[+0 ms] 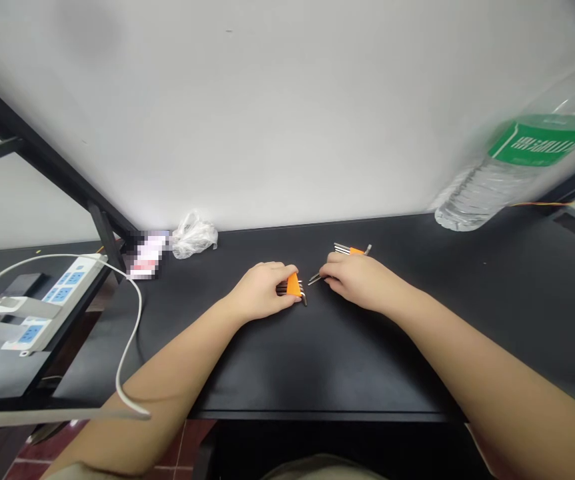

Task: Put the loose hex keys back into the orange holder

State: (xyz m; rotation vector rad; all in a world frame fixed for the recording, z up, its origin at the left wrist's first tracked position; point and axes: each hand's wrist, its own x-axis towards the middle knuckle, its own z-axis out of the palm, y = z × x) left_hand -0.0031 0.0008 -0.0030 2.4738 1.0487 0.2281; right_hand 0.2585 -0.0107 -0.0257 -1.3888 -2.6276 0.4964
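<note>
My left hand (263, 292) is closed around an orange hex key holder (294, 285), gripping it at its sides over the black table. Several dark hex keys sit in the holder, their short bent ends pointing right. My right hand (352, 279) pinches a thin metal hex key (314, 277), whose tip points left toward the holder, a small gap away. Just behind the right hand is a second orange holder (357, 251) with several silver hex keys, partly hidden by the hand. Whether that hand touches it I cannot tell.
A large water bottle (532, 150) with a green label stands at the back right. Crumpled clear plastic (194, 236) lies against the wall. At left are a power strip (60, 300) and a looping white cable (139, 313) crossing near my left forearm.
</note>
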